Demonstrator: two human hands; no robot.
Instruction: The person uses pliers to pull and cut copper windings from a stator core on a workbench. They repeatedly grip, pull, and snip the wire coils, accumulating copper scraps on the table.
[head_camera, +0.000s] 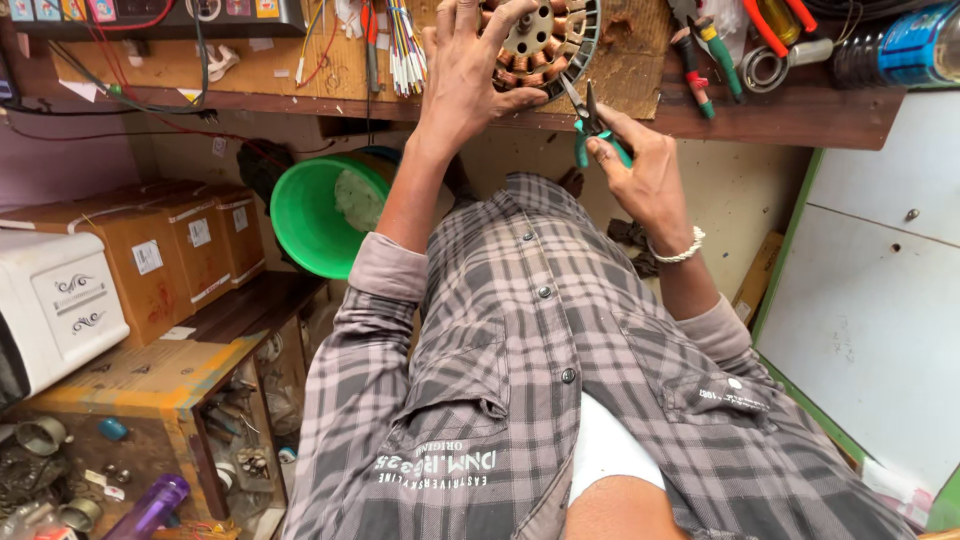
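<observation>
The person is leaning over the wooden workbench (790, 115), and the view is looking down the front of a grey checked shirt (520, 380). The left hand (470, 70) is spreading its fingers over the motor stator (545, 40), a round metal core ringed with copper windings, and pressing it flat at about twelve o'clock on the bench edge. The right hand (645, 175), wearing a white beaded bracelet (680, 248), is closing around the green handles of a pair of side cutters (590, 125), whose tips are pointing toward the stator's rim at roughly five o'clock from it, just beside the left thumb. I cannot tell whether the blades are touching a wire. Over at two o'clock, more pliers and screwdrivers (705, 60) are lying on the bench near a dark bottle (900, 45). A bundle of coloured wires (405, 45) is hanging at eleven o'clock. Below the bench, a green plastic tub (320, 215) is sitting at nine o'clock, with cardboard boxes (170, 250) beyond it.
</observation>
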